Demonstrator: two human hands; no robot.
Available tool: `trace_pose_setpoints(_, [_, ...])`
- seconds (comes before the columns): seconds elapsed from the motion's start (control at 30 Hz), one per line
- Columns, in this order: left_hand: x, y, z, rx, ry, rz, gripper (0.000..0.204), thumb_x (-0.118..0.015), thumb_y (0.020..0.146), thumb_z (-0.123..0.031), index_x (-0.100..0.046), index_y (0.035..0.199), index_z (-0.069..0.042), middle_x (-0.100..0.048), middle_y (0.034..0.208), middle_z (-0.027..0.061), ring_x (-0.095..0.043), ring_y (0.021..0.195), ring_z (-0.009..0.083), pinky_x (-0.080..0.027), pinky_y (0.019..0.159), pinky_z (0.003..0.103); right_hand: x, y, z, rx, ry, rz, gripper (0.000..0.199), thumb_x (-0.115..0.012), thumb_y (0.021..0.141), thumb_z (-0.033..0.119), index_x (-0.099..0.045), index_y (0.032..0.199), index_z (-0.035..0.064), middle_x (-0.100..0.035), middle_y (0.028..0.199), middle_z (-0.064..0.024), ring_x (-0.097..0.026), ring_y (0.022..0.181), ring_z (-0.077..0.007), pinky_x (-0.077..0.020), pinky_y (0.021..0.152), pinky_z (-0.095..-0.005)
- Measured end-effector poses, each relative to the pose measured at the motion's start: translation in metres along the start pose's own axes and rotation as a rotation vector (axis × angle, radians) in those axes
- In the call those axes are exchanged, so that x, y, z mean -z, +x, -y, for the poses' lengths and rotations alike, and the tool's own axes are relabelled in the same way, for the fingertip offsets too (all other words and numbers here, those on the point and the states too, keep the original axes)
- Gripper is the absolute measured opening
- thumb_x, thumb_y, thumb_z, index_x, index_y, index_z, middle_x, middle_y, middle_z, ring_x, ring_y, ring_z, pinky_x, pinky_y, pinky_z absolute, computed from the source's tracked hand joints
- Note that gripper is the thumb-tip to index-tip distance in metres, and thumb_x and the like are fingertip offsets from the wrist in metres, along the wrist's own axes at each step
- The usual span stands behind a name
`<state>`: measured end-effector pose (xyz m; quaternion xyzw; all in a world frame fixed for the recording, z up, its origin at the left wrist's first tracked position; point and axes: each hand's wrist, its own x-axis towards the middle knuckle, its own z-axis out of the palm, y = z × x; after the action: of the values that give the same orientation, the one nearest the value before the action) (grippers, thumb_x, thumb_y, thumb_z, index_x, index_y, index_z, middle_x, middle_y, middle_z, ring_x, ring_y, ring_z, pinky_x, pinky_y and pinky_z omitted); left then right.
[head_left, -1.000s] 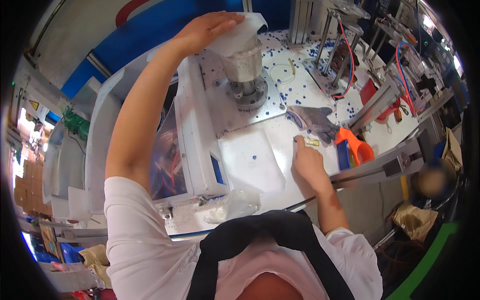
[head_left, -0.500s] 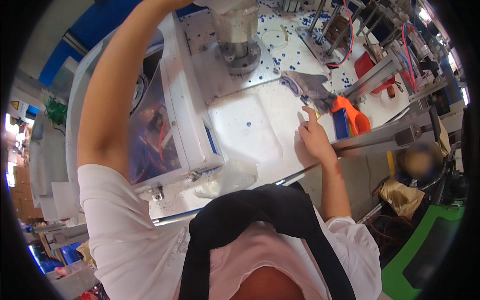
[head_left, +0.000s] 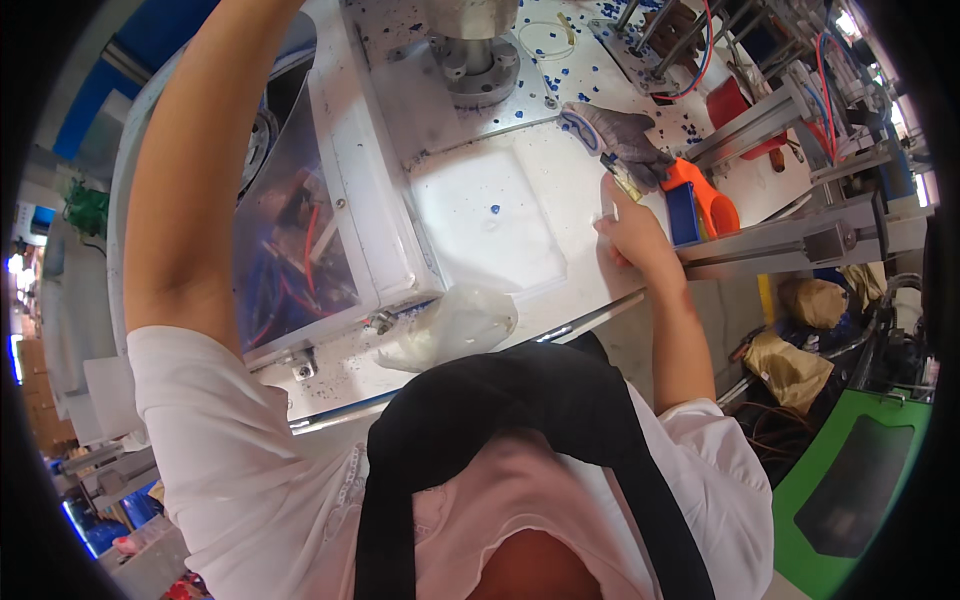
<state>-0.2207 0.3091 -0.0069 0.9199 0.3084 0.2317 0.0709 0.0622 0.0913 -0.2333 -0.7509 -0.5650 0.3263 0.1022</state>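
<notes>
My left arm (head_left: 190, 190) reaches up past the top edge of the picture, so my left hand is out of view. On the white table at the right lies my right hand (head_left: 637, 232), its index finger stretched forward and its thumb apart. The index fingertip is at a small yellow-and-dark tool (head_left: 622, 178), whose exact kind I cannot make out; whether they touch is unclear. Just beyond lies a grey work glove (head_left: 622, 138). An orange tape dispenser-like holder (head_left: 716, 208) with a blue block (head_left: 684, 214) stands right of the hand.
A metal cylinder on a flanged base (head_left: 478, 75) stands at the back, with blue bits scattered around. A white sheet (head_left: 490, 225) carries one blue bit. A clear plastic bag (head_left: 455, 325) lies near the front edge. A metal rail (head_left: 780, 248) borders the right side.
My right hand has moved slightly forward, bringing its index finger up to the small yellow-and-dark tool. My left arm has shifted up and left, and its hand has left the view.
</notes>
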Motion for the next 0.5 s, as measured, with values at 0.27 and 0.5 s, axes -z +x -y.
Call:
trace_pose_setpoints(0.27, [0.003, -0.009, 0.000, 0.002, 0.063, 0.013, 0.045, -0.046, 0.096, -0.043, -0.061, 0.122, -0.009, -0.049, 0.134, 0.0176, -0.046, 0.123, 0.0323, -0.036, 0.103, 0.037, -0.007, -0.017, 0.002, 0.204, -0.210, -0.432, 0.051, -0.049, 0.079, 0.002, -0.044, 0.130, 0.0039, -0.062, 0.074, -0.0154, -0.060, 0.074, -0.0366, -0.0480, 0.070, -0.0433])
trace_pose_setpoints(0.5, [-0.013, -0.006, 0.004, -0.030, 0.035, 0.012, 0.045, -0.043, 0.098, -0.039, -0.050, 0.134, -0.013, -0.038, 0.144, 0.0193, -0.033, 0.135, 0.0330, -0.026, 0.111, 0.039, 0.016, 0.007, 0.045, 0.471, -0.352, -0.690, 0.030, -0.064, 0.080, 0.030, -0.062, 0.104, 0.0124, -0.060, 0.109, -0.0058, -0.053, 0.110, -0.0254, -0.0169, 0.103, -0.0696])
